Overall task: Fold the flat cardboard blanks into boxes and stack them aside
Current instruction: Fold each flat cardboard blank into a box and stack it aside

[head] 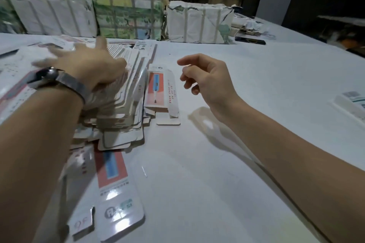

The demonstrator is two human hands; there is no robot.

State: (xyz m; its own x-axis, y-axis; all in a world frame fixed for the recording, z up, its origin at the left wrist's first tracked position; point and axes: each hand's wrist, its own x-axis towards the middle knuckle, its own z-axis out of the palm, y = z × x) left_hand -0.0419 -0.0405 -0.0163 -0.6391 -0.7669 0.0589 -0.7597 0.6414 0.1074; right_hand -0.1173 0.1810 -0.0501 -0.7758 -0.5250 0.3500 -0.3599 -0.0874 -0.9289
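From the head camera, motion blur smears the left hand [87, 65] at 10 o'clock: its fingers look spread and fairly straight over the heap of flat blanks [126, 100], but their tips dissolve into the blur, so whether they touch the cardboard cannot be told. The left forearm covers the heap's near-left part. A wristwatch [47, 77] sits on that wrist, its face too blurred to read.

The right hand [205, 79], just right of centre, hangs above the white table [237, 144] with fingers loosely curled and nothing in them. Its shadow lies on the table below.

The blanks in the heap are too many and too overlapped to count. One partly folded box [162, 92] lies at the heap's right edge, between the two hands. One long flat blank [116, 189] lies apart at 7 o'clock, its print unreadable under glare. More flat sheets at 9 o'clock are cut off by the frame.

At 12 o'clock stand three wrapped bundles [126, 12] in a row, the leftmost cut off. One dark flat item [249, 40], hard to identify, lies at 2 o'clock. One pale box [349, 102] at 3 o'clock is cut by the edge.
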